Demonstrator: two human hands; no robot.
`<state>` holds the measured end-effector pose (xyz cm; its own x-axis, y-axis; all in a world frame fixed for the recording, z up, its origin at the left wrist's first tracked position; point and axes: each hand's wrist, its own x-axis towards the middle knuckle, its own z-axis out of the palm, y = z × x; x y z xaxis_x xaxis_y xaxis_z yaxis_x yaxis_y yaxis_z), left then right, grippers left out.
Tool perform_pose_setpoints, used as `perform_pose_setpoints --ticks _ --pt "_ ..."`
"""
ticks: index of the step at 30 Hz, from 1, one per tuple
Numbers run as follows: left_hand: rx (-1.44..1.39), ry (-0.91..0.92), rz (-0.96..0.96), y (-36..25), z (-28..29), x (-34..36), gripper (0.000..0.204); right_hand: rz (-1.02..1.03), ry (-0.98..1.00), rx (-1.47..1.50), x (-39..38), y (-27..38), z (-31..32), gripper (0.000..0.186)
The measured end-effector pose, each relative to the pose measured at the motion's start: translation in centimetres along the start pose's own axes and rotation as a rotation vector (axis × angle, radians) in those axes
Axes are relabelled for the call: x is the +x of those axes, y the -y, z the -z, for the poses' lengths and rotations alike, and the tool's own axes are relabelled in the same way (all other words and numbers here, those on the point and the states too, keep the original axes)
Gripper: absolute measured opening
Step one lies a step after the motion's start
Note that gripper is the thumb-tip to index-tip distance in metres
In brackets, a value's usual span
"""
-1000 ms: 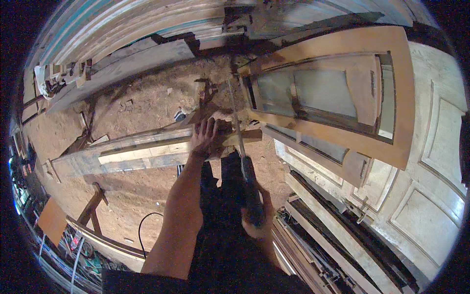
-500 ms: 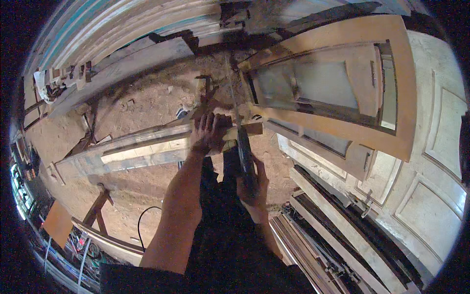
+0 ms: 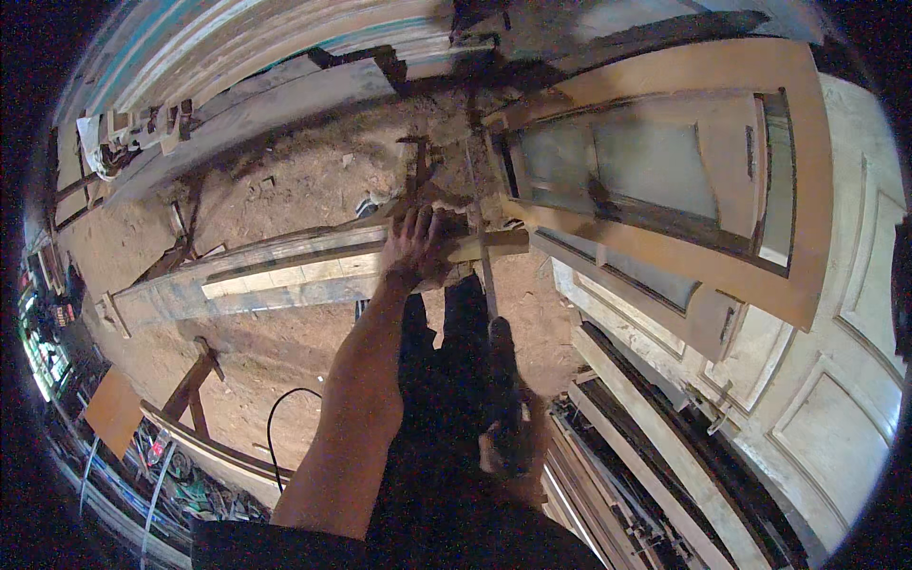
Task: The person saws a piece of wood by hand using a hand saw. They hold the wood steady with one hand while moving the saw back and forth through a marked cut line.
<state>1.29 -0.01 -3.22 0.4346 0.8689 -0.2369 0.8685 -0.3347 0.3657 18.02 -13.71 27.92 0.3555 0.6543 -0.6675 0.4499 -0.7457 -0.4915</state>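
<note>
My left hand (image 3: 418, 245) is closed over a wooden bar (image 3: 503, 244) on a long, narrow wooden bench (image 3: 171, 302), fingers bent over its far side. The bar's pale end sticks out to the right of the hand. In my right hand (image 3: 521, 432), low and close to my body, is the dark handle of a handsaw (image 3: 502, 356). Its thin blade reaches away from me and crosses the bar just right of my left hand; how deep it has cut I cannot tell. A light wooden strip (image 3: 294, 271) lies along the bench.
A wooden door frame with glass panes (image 3: 655, 157) leans at the right, beside a white panelled door (image 3: 836, 380). Long boards (image 3: 665, 427) lie at the lower right. Stacked planks (image 3: 256, 38) fill the far left. A wooden trestle (image 3: 195, 380) and a black cable (image 3: 271, 432) are at lower left.
My right hand has drawn the saw back toward my body. My left hand stays on the bar, while the whole view has shifted slightly.
</note>
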Motion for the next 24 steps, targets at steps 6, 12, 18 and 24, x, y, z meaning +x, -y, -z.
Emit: perform_pose_setpoints --ticks 6,12,18,24 --pt "0.182 -0.11 -0.059 0.3 -0.3 -1.0 0.091 -0.087 0.07 0.209 -2.5 -2.3 1.6 0.068" --pt "0.136 0.205 -0.008 -1.6 3.0 0.7 0.093 0.114 0.079 0.286 -1.2 -3.2 2.7 0.068" --pt "-0.229 -0.193 -0.062 -0.9 5.6 0.5 0.078 0.24 0.06 0.195 -1.7 -1.6 2.2 0.055" --pt "-0.681 -0.706 0.072 -6.4 23.9 -3.0 0.039 0.452 0.027 0.234 -0.1 -3.6 2.6 0.053"
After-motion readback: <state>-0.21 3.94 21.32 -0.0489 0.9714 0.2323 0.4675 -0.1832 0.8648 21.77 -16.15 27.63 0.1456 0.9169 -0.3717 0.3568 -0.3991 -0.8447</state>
